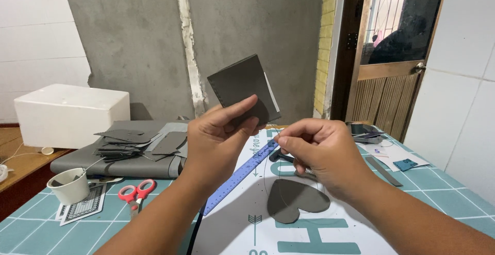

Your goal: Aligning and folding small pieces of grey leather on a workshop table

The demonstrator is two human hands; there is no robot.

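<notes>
Upright, slightly tilted: grey piece (242,92) in left hand (219,139); maybe stitched.

The left hand (219,136) is pinching a matt grey leather-like piece (242,91) with a smooth face and a stitched edge. A similar matt grey cutout (295,199) is lying on the table (454,193), whose teal mat is looking smooth and faintly glossy. The ruler (240,175) is showing translucent blue plastic. Far left, a white foam box (69,113) is looking dull; the wall (139,43) behind is showing rough bare cement.
</notes>
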